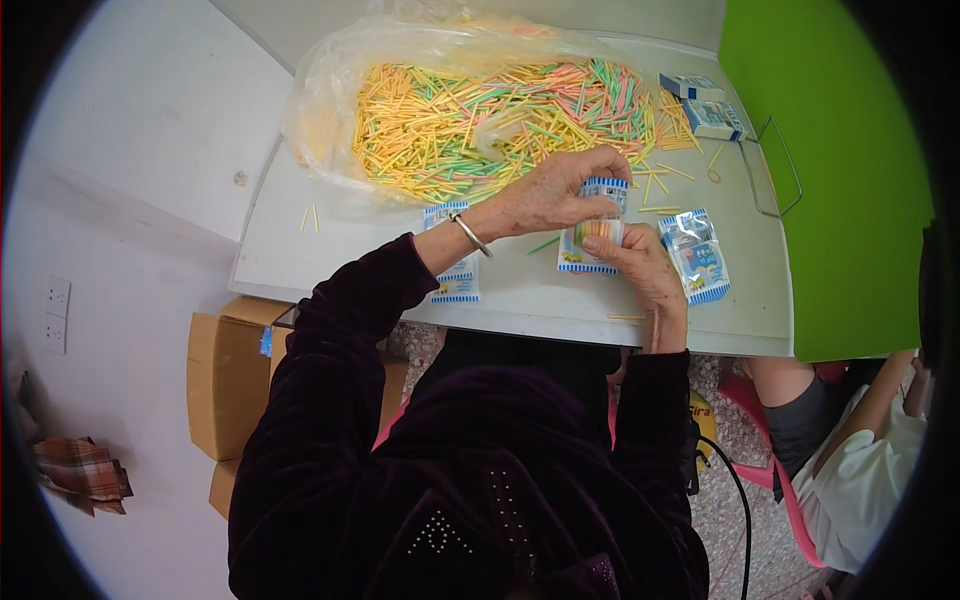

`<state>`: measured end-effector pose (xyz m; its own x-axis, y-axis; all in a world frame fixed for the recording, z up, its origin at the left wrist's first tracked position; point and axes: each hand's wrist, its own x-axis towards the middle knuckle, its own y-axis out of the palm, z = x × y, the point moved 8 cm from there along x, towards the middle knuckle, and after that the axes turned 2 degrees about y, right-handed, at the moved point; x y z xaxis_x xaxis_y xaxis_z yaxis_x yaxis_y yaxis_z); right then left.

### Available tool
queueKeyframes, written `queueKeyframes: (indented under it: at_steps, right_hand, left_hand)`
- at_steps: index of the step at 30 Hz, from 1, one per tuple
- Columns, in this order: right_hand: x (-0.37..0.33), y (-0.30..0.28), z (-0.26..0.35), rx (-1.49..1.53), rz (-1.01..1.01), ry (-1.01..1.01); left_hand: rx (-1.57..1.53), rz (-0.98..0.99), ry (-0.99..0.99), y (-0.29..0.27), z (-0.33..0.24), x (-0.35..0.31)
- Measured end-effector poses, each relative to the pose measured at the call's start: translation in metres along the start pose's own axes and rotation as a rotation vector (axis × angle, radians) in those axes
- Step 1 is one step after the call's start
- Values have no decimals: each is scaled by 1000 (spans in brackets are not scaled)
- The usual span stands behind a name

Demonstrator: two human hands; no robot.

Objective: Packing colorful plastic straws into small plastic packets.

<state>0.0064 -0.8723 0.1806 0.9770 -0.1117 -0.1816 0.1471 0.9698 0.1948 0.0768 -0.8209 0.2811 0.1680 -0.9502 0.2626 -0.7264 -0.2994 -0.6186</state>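
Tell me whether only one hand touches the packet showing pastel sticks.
No, the left hand grips the packet near its top while the right hand holds it lower down.

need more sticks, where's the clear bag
In the head view, the bag lies upper centre, at the back of the table, just beyond the left hand and left of the rear packs.

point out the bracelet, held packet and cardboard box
bracelet (469,234): head view, middle of its band
held packet (588,229): head view, its clear window
cardboard box (228,390): head view, its left panel
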Motion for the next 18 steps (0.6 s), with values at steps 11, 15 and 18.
queueKeyframes:
  at_steps: [11,15,18]
  right_hand:
    - [-2,-1,8,108,-9,-68]
    - [-2,-2,2,79,10,-33]
    - [-2,-1,2,88,18,-35]
  left_hand:
    - [-45,-84,-9,-2,-3,-3]
    - [-30,-95,-11,-1,2,-3]
    - [-42,-59,-29,-2,4,-6]
